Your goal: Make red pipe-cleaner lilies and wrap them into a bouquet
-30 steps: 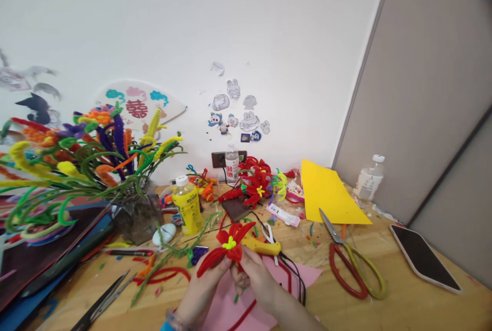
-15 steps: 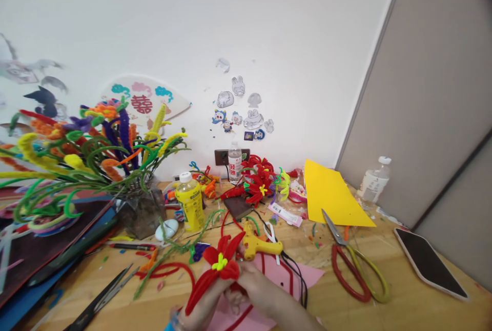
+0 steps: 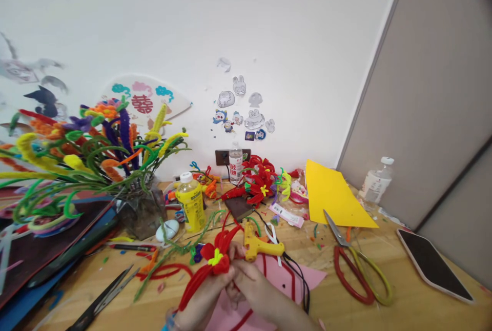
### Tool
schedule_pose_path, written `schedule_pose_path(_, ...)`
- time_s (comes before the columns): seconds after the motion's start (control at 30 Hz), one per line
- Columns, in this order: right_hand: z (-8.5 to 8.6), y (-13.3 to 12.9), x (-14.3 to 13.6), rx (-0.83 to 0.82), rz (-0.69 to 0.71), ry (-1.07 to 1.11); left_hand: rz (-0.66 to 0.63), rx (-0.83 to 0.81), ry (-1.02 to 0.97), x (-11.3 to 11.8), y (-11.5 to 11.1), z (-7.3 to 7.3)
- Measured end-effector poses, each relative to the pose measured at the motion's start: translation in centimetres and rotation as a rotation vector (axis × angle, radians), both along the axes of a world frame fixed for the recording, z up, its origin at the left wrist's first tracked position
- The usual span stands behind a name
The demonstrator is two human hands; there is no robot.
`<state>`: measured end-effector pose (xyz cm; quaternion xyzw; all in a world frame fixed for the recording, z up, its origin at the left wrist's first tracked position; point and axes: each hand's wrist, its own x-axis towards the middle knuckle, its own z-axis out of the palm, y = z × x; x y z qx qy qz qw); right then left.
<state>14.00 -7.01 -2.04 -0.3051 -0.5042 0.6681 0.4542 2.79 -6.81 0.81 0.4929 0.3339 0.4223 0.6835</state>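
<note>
A red pipe-cleaner flower (image 3: 221, 265) with a yellow centre faces up between my two hands, near the front of the table. My left hand (image 3: 207, 292) is closed on it from below, and one long red petal hangs over that wrist. Pressed close beside it, my right hand (image 3: 248, 280) has its fingers closed at the flower's underside. What the fingertips grip there is partly hidden. Just beyond my hands lies a yellow glue gun (image 3: 261, 247), and beneath them is a pink sheet (image 3: 311, 277) with red pipe cleaners on it.
Black-handled scissors (image 3: 100, 300) lie at left, red-and-yellow-handled scissors (image 3: 355, 269) at right beside a phone (image 3: 434, 264). A yellow bottle (image 3: 191, 205) and a glass vase (image 3: 141, 213) of pipe-cleaner flowers stand behind. A yellow sheet (image 3: 334, 198) leans against the wall.
The flower has shifted slightly left and turned a little in my hands, its petals tilting with it. Both hands remain closed together at its base.
</note>
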Motion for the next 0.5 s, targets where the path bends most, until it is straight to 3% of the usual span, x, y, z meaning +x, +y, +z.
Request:
schedule_pose_path(0.07, 0.16, -0.04, 0.06, -0.045, 0.011, 0.073, -0.068, -0.039, -0.010, -0.08, 0.14, -0.44)
schedule_pose_path(0.17, 0.17, 0.02, 0.26, -0.082, 0.110, 0.259, -0.041, -0.086, -0.023, -0.09, 0.31, -0.62)
schedule_pose_path(0.33, 0.43, 0.16, 0.74, -0.192, 0.389, 0.448, 0.217, -0.107, -0.002, -0.07, 0.43, -0.49)
schedule_pose_path(0.4, 0.53, 0.26, 0.75, -0.188, 0.352, 0.431, 0.227, -0.130, 0.000, 0.04, 0.50, -0.72)
schedule_pose_path(0.5, 0.44, 0.49, 0.50, -0.118, 0.136, 0.278, 0.071, -0.087, -0.019, 0.32, 0.72, -0.99)
